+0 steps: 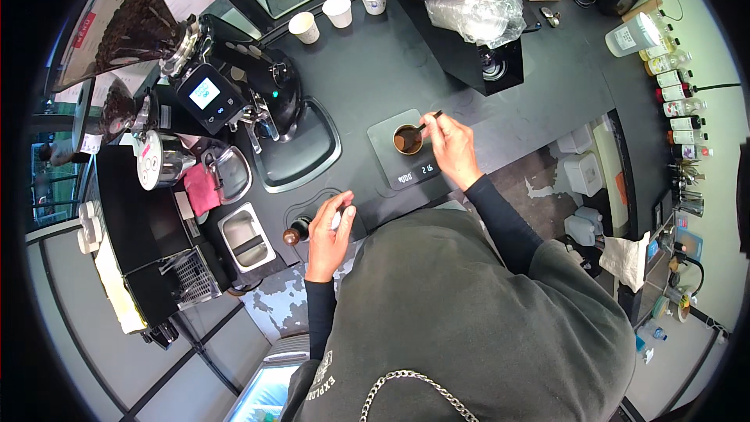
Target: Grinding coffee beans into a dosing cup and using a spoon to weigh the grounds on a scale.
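Observation:
My right hand (451,150) grips the handle of a small dark spoon (437,115) between thumb and fingers. The spoon dips into a round cup (407,140) that holds brown grounds or powder. Beneath the cup lies a flat black scale (383,143) with lit digits along its near edge. My left hand (331,236) hovers at the counter's front edge, thumb and fingers apart. Something small and white shows between them; I cannot tell if it is held. Just left of that hand is a brown-handled tamper (295,233) on a black mat (312,202).
A black coffee grinder (254,70) with a drip tray (308,164) stands left of the scale. Further left are a steel knock box (246,238) and a pink cloth (201,190). White paper cups (337,12) line the window. Bagged plastic lids (480,17) sit on a black box at far right.

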{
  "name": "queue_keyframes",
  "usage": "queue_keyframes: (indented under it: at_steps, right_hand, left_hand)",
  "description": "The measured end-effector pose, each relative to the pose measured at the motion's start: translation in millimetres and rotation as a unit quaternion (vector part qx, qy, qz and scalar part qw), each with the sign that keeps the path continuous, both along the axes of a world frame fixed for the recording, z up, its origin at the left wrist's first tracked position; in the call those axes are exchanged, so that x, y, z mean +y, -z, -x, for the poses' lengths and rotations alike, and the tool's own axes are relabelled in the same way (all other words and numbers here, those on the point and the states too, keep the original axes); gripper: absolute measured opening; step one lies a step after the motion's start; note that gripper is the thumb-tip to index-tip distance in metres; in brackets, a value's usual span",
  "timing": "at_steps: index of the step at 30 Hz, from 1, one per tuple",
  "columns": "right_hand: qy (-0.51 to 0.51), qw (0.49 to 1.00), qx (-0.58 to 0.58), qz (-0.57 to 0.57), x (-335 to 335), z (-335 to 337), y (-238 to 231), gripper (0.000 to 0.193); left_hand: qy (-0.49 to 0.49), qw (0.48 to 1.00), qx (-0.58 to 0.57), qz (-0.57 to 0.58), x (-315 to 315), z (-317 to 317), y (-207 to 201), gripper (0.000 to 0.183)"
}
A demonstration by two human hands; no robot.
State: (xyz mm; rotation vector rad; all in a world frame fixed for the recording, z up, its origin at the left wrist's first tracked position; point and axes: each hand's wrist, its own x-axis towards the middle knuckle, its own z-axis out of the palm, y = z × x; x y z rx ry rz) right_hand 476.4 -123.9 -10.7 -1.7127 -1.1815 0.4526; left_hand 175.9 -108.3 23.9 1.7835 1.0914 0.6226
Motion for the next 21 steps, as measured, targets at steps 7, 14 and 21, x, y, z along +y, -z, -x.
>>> queue_keyframes:
  at_steps: [7,14,21]
  right_hand:
    - [0.01,1.0,0.007,-0.01,-6.7,-11.8,-16.1,0.016]
    - [0.029,0.999,0.012,-0.02,-8.5,-13.0,-17.3,0.016]
    - [0.015,0.999,-0.015,-0.04,-9.1,-11.1,-18.7,0.012]
  left_hand:
    - [0.014,1.0,0.008,0.003,2.4,-4.9,-0.7,0.026]
    - [0.006,1.0,-0.009,0.013,5.0,-8.1,-0.9,0.028]
    - [0.009,1.0,0.0,0.007,3.2,-6.4,1.9,0.028]
